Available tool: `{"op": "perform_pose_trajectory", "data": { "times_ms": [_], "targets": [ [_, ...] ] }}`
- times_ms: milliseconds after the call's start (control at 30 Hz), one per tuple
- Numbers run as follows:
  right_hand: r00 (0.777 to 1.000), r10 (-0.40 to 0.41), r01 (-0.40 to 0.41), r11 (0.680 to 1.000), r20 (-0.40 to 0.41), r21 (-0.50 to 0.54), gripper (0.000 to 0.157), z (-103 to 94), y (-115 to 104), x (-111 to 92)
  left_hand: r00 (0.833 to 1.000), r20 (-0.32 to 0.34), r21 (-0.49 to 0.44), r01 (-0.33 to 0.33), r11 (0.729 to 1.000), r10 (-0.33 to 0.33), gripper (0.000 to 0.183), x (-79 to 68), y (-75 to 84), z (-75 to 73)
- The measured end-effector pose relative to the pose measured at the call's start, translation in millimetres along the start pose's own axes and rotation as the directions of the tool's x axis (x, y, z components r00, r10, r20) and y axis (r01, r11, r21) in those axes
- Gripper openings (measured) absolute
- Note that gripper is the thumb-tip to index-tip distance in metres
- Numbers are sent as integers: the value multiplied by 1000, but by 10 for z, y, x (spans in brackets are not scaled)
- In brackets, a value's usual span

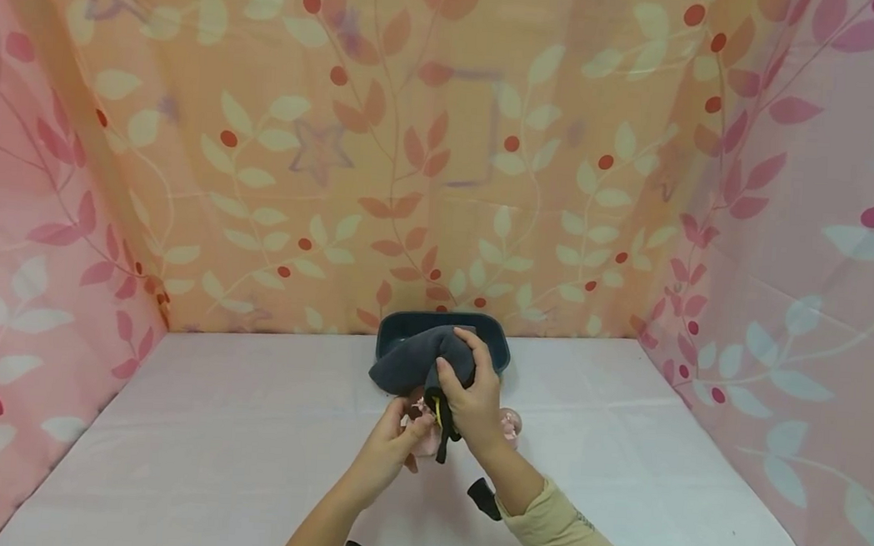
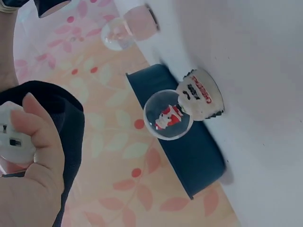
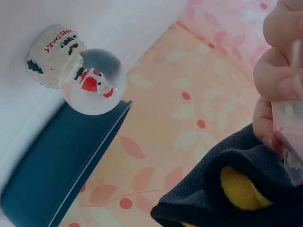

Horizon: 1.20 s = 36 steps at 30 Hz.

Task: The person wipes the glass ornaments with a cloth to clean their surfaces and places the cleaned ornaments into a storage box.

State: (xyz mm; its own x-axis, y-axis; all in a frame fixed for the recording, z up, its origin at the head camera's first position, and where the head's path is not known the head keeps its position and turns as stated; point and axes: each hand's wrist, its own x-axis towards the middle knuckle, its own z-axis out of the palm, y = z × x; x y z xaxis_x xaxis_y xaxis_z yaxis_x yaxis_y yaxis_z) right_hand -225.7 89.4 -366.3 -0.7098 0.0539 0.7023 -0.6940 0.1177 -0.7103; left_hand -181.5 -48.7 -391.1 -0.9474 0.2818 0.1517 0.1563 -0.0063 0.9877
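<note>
Left grip [image 1: 393, 439] is closing thumb and fingers around a pink ornament [image 1: 426, 446], pinching it up in front of the body. Its pale underside, with small dark slots, is facing the left wrist camera. Fingers and cloth are partly covering it, so full shape: can't tell.

Right grip [image 1: 474, 396] is curling firmly round a dark cloth [image 1: 409, 361], yellow on the inner face, bunching it against the ornament. A long fold is sticking out to the left, and a dark end is hanging below the hand.

Beyond the hands, a white-based snow globe [image 2: 184, 106] with red and green trim and a red-and-white figure inside the dome is standing upright on the counter [image 1: 248, 420]. It's overlapping the blue basin [image 2: 194, 156] in both wrist views; contact between them: can't tell. Basin is sitting at the back of the counter, by the backdrop [image 1: 285, 172].

A pink-based globe [image 2: 130, 28] is standing to the right of the basin, upright, partly hiding behind the right wrist in the head view. Leaf-print backdrop is rising orange behind, pink on both sides. Beige sleeve [image 1: 579, 532] is covering the right forearm.
</note>
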Motion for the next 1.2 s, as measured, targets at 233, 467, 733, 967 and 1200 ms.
{"op": "perform_pose_trajectory", "data": {
  "times_ms": [233, 467, 733, 967, 1200],
  "targets": [
    [998, 20, -22, 999, -58, -24, 44, -61, 36, 0, 997, -57, 36, -44, 998, 46, 43, -13, -4, -10],
    [986, 122, -122, 992, -117, 12, 44, -151, 43, -27, 972, -221, 10, -84, 996, 84, 48, -11, 44, -74],
    [984, 138, -140, 990, -115, -6, 45, -140, 26, -86, 934, -351, 12, -72, 997, 72, 45, 2, 92, -109],
    [989, 104, -105, 994, -105, -9, 45, -58, -31, -156, 913, -408, -139, -86, 987, 22, 51, 45, 88, -59],
    [996, -6, 7, 1000, 86, -13, 52, -23, -63, -209, 924, -381, -218, -107, 970, 17, 51, 46, 88, -7]
  ]
}}
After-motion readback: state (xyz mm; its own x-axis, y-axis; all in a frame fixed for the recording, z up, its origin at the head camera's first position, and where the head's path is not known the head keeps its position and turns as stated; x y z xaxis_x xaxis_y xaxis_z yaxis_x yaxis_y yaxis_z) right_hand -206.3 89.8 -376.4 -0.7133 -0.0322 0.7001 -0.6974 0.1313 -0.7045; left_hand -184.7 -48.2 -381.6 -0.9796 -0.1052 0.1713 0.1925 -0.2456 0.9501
